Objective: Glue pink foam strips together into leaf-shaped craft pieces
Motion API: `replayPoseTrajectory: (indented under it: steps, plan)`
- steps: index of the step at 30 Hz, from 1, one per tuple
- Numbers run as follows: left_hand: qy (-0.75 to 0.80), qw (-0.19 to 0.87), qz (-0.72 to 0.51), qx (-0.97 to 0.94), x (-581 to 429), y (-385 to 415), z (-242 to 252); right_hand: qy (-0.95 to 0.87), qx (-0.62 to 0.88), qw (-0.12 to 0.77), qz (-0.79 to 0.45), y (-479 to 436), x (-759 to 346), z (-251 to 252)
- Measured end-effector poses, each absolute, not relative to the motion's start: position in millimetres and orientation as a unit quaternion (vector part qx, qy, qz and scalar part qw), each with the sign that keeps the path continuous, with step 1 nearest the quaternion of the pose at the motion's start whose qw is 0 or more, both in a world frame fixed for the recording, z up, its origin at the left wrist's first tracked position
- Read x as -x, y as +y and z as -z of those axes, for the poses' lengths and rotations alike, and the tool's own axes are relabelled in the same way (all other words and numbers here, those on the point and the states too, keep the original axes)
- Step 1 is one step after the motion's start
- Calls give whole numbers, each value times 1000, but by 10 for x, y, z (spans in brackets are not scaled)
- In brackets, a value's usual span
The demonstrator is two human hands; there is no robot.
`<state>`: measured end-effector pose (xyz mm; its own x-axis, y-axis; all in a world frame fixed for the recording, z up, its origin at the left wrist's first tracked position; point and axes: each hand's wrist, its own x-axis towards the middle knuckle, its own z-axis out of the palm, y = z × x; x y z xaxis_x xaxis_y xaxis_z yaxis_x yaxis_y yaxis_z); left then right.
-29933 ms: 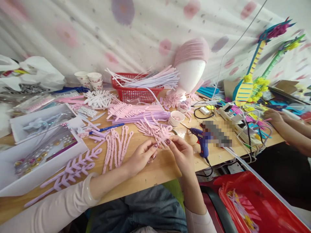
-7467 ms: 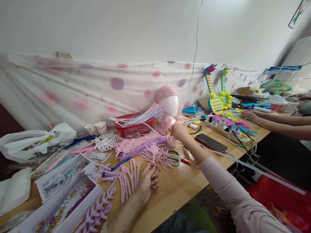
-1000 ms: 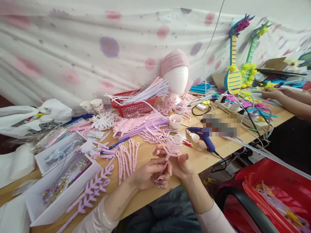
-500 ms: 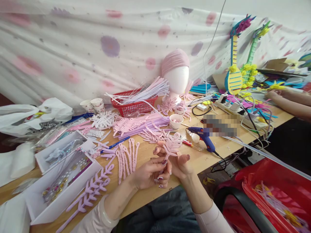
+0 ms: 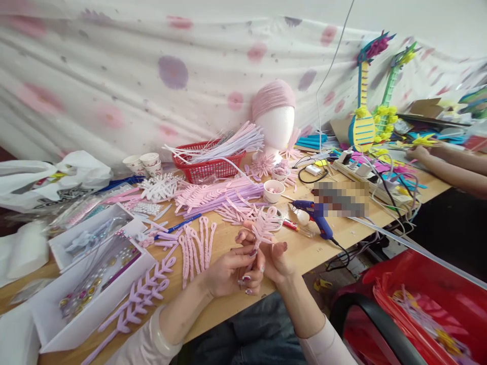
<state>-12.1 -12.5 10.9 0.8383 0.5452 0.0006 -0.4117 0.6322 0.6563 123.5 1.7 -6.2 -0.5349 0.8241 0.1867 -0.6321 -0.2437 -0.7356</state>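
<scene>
Between my two hands is a pink fuzzy pipe-cleaner sprig (image 5: 264, 226) with looped, leaf-like branches. My left hand (image 5: 234, 268) pinches its lower stem between thumb and fingers. Behind it, my right hand (image 5: 277, 256) has its palm up and fingers apart, close against the sprig's back; some of its fingers are hidden. Several pink twisted pipe-cleaner stems (image 5: 197, 247) lie on the table left of my hands. Farther left are purple pipe-cleaner branches (image 5: 142, 291). A blue glue gun (image 5: 316, 215) rests to the right.
A red basket (image 5: 207, 170) of pipe cleaners stands at the back beside a foam head (image 5: 279, 124). White boxes (image 5: 91, 304) of beads are at left, a paper cup (image 5: 274, 191) in the middle. A power strip (image 5: 357, 175) with cables and another person's hands (image 5: 422, 152) are at right.
The whole view has shifted slightly. The sprig tilts a little differently in my left hand's pinch; both hands otherwise keep nearly the same pose.
</scene>
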Motion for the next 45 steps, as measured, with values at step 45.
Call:
replayPoseTrajectory:
  steps: [45]
  plan:
    - [124,880,-281,-361,102,-122,-81,-441,141,485,-742,84,-1395,60]
